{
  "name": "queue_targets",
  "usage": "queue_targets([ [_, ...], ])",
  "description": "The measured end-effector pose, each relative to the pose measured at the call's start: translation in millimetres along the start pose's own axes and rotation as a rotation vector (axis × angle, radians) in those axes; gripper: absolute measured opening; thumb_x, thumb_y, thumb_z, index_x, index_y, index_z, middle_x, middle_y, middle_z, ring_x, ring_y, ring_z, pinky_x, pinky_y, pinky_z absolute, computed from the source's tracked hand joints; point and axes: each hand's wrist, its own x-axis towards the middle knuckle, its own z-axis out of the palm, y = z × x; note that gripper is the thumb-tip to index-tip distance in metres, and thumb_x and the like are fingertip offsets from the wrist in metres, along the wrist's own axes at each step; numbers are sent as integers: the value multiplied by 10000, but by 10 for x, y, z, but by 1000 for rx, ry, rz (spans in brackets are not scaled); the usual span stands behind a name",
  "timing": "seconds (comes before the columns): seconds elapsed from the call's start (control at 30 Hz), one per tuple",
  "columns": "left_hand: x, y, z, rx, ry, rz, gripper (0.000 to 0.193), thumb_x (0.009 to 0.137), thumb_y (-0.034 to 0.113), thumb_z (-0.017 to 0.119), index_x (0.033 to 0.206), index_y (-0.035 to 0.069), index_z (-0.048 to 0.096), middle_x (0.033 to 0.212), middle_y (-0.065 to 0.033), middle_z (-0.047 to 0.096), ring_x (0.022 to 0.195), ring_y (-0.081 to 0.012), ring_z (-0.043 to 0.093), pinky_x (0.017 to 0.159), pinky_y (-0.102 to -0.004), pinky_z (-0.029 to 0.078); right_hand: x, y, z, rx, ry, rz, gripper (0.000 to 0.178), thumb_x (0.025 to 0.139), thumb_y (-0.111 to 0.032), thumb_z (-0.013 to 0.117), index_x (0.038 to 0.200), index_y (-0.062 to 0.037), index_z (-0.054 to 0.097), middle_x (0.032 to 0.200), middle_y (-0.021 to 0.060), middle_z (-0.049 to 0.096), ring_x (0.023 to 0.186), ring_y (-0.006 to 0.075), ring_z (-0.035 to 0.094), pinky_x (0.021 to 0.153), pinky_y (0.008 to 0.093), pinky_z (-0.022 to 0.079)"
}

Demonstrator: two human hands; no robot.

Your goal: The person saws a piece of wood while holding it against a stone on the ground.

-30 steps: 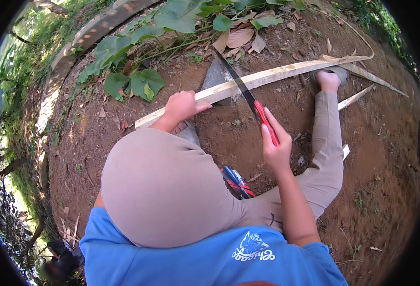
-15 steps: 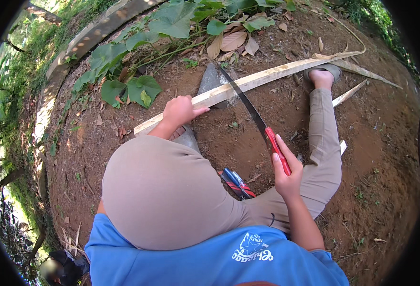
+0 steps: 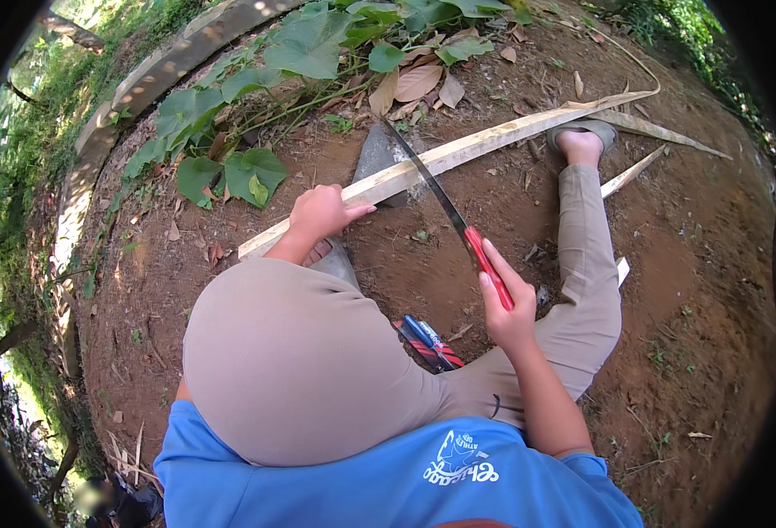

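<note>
A long pale strip of wood (image 3: pixel 485 143) slants from lower left to upper right, resting across a grey stone block (image 3: pixel 372 160). Fingers wrapped over its near-left part, my left hand (image 3: pixel 317 216) presses on it with the thumb stretched along the side. My right hand (image 3: pixel 509 310) is closed round the red handle of a handsaw (image 3: pixel 448 202). The dark, slightly curved blade crosses the wood just right of the stone, its tip beyond the far edge. How deep the teeth sit cannot be seen.
My sandalled right foot (image 3: pixel 583 141) is beside the wood's far part. More wood pieces (image 3: pixel 634 172) lie near it. Between my legs sits a red-and-black item with a blue object (image 3: pixel 423 333) on it. Leafy vines (image 3: pixel 304 44) and a low concrete edging (image 3: pixel 154 79) stand beyond.
The handsaw and my right hand have moved slightly forward and left across the wood. My left hand keeps its place on the strip. The whole view has shifted a little.
</note>
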Motion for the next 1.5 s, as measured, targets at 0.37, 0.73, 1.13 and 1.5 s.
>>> queue_targets([
  [0.37, -11, -22, 48, 67, 49, 41, 934, 932, 901, 771, 1068, -17, 874, 993, -230, 874, 970, -433, 866, 902, -536, 689, 762, -34, 455, 136, -15, 6, 507, 1158, -61, 703, 1663, -21, 687, 1399, 137, 855, 1048, 80, 726, 955, 266, 571],
  [0.73, -14, 14, -53, 17, -24, -11, 950, 933, 908, 762, 1141, -9, 888, 1061, -250, 878, 1061, -442, 858, 962, -548, 676, -294, -330, -230, -17, -20, 22, 567, 1127, -20, 704, 1693, -38, 662, 1385, 206, 864, 907, 75, 729, 873, 278, 593],
  [1.13, 22, -81, 88, 113, 65, 70, 936, 940, 889, 758, 1080, -31, 854, 964, -256, 860, 935, -451, 861, 879, -567, 688, 756, -8, 678, 135, 84, -86, 523, 1130, -61, 739, 1652, -79, 712, 1088, 160, 874, 772, 39, 606, 740, 277, 557],
  [1.5, -33, -76, 313, 204, 249, 96, 912, 961, 885, 743, 1048, -22, 783, 846, -203, 834, 774, -388, 854, 711, -492, 691, 95, -400, -3, 24, -7, -34, 537, 1143, -39, 716, 1678, -37, 678, 1108, 104, 877, 790, 38, 634, 766, 254, 552],
])
